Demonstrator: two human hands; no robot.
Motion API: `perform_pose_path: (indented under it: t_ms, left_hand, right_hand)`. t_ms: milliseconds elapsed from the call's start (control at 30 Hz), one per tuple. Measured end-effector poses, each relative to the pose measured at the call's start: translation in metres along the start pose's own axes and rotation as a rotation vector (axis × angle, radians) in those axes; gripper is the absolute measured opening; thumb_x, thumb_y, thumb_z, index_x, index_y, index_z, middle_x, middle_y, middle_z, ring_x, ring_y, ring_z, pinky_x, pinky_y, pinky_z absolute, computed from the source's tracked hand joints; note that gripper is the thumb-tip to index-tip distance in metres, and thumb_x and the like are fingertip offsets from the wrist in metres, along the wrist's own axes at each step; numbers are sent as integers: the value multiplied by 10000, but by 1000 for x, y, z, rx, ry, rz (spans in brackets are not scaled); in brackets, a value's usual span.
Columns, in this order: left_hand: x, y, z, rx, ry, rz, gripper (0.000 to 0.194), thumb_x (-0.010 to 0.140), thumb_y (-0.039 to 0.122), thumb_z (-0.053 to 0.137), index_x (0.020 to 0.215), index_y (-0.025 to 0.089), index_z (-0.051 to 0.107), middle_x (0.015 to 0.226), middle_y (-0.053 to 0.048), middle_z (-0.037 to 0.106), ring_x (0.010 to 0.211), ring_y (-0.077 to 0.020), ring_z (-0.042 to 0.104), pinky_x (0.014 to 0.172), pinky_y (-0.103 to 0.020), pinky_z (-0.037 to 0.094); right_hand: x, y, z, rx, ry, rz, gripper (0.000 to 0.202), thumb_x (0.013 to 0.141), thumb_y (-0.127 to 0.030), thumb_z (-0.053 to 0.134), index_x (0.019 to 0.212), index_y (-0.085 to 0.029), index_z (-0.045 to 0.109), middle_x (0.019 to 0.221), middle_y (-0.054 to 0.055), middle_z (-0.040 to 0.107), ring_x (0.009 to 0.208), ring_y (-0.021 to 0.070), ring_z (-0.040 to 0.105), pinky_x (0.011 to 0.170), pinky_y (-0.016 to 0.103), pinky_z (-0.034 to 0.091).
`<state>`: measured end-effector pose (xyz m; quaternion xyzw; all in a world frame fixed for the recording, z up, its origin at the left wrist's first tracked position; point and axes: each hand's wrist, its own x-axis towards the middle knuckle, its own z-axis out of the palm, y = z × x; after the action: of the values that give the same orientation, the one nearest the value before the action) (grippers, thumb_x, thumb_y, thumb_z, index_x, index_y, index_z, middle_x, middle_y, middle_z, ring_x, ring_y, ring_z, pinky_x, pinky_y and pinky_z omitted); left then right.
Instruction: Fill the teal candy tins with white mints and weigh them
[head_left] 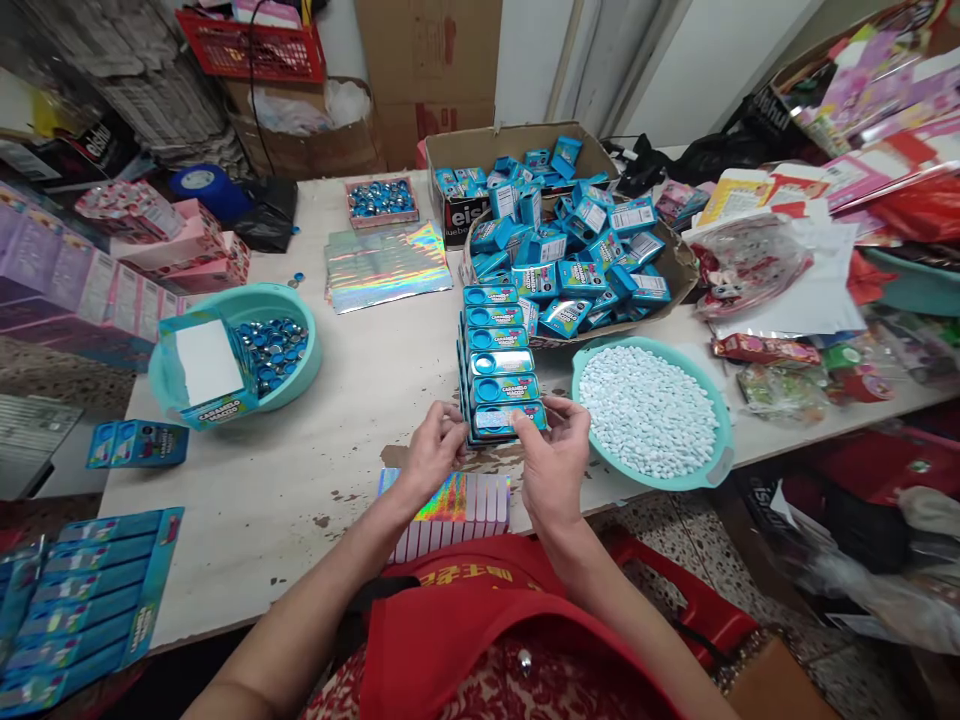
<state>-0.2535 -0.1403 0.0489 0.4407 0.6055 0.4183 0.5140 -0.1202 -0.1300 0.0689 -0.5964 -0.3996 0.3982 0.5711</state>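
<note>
The right hand [559, 455] is pinching the near box [489, 422] of a blue row [501, 362] on the table [360, 370], its thumb lying on top and its fingers curling partly out of sight at the right side. The left hand [433, 448] is bunching its fingertips at the row's near left corner; whether they are holding anything cannot be told. The left forearm is partly covering a shiny sheet [472, 500], a carton [210, 360] is hiding some caps [279, 352], and the frame is cutting off blue packs [97, 590] at lower left.

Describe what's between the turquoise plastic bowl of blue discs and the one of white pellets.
Head view: white tabletop, then a row of blue boxes, left hand and right hand at its end.
</note>
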Motion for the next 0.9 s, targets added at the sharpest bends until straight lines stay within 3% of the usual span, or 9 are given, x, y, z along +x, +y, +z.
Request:
perform_pose_path:
  t_ms: [67, 100, 200, 300, 400, 533, 633, 733, 900]
  left_hand:
    - [-11, -3, 8, 67, 195, 139, 347, 874, 466, 411, 1084, 193, 442, 923, -66, 613, 880, -178, 592, 779, -320, 471]
    - [-18, -3, 12, 131, 238, 227, 454, 876, 512, 394, 1199, 193, 409, 1145, -119, 566, 1089, -216, 531, 903, -365, 431]
    - [-33, -15, 20, 431, 95, 370, 780, 824, 657, 382, 1424, 194, 197, 1503, -161, 194, 1390, -313, 143, 1081, -491, 216]
    - [-36, -45, 8, 669, 50, 292, 746, 861, 636, 303, 1453, 199, 181, 1529, -143, 131, 1401, -326, 72, 1087, -537, 137]
    - [-27, -81, -13, 834, 48, 140, 554, 913, 501, 305, 1374, 203, 381, 1406, -139, 406, 1306, -296, 322, 1068, -501, 196]
    - [-8, -109, -23, 1031, -301, 28, 386, 858, 405, 491, 1179, 213, 588, 1123, -116, 635, 1104, -320, 504, 1000, -543, 228]
    - [2, -115, -20, 995, -460, -21, 285, 886, 349, 434, 974, 215, 669, 953, -78, 687, 951, -271, 579, 922, -463, 308]
    - [5, -114, -18, 989, -475, -15, 281, 880, 312, 420, 851, 192, 673, 872, -77, 687, 884, -242, 593, 850, -379, 342]
    - [3, -111, -17, 1019, -463, -25, 275, 871, 291, 416, 818, 170, 657, 855, -94, 683, 875, -245, 599, 794, -341, 342]
  right_hand:
    - [0, -4, 0, -11, -42, 0, 358, 723, -274, 637, 996, -208, 415, 974, 44, 542, 843, 141, 567, 741, 290, 477]
    - [-1, -5, 0, -27, -57, -8, 347, 724, -265, 632, 989, -208, 417, 975, 42, 541, 842, 142, 565, 744, 293, 477]
    - [1, -8, 2, -66, -48, -37, 322, 734, -251, 610, 987, -210, 414, 963, 33, 529, 842, 141, 556, 758, 298, 476]
    - [6, -4, 1, -47, -26, -66, 292, 769, -258, 565, 1011, -220, 405, 985, 31, 509, 863, 135, 546, 779, 299, 471]
    - [2, 8, -6, 39, 18, -126, 274, 837, -290, 488, 1087, -234, 392, 1079, 49, 479, 959, 144, 531, 848, 320, 453]
    - [-21, 44, -30, -57, 98, -144, 239, 884, -334, 456, 1092, -220, 426, 1052, 58, 499, 971, 166, 528, 849, 334, 448]
    - [-39, 84, -45, -337, -245, -115, 144, 877, -305, 473, 966, -204, 523, 904, 51, 567, 860, 184, 549, 784, 339, 465]
    - [-47, 118, -44, -641, -616, -263, 201, 875, -248, 459, 1008, -191, 599, 982, 99, 601, 950, 229, 533, 845, 377, 447]
    - [-50, 141, -32, -1075, -898, -483, 398, 893, -227, 456, 1286, -190, 502, 1197, 136, 577, 1044, 280, 494, 848, 414, 419]
